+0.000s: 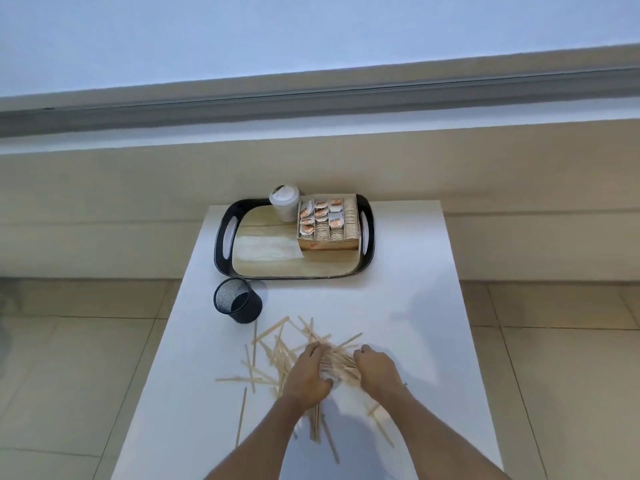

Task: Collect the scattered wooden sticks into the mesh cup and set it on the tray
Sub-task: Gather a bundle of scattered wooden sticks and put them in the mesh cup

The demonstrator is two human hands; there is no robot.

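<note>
Head view, both bare hands down on the white tabletop (pixel 398 271), raking thin pale wooden sticks (pixel 277 344) into a heap. Left hand (pixel 306 374) is palm down, fingers curled over the left side of the bundle; right hand (pixel 375 367) mirrors it, fingers hooked inward, so a loose bunch sits pressed between the two hands, not lifted. Whether either hand really pinches a stick, cannot tell; they look cupped and closing toward each other. Many sticks lie loose ahead of the left hand, more trail back under both forearms. Black mesh cup (pixel 239 304), round, upright and looking empty, stands ahead and left of the left hand, apart from the heap. Black-rimmed oval tray with wooden floor (pixel 263 251) sits beyond the cup, already carrying a white lidded paper cup (pixel 284 202) and a cardboard box of sachets (pixel 327 225); its left half is free. Sticks look light, stiff, flat and slippery, likely to fan out or snap if squeezed hard; best gathered parallel and gripped around the bundle's middle. Forearms angle in from below, wrists low.
</note>
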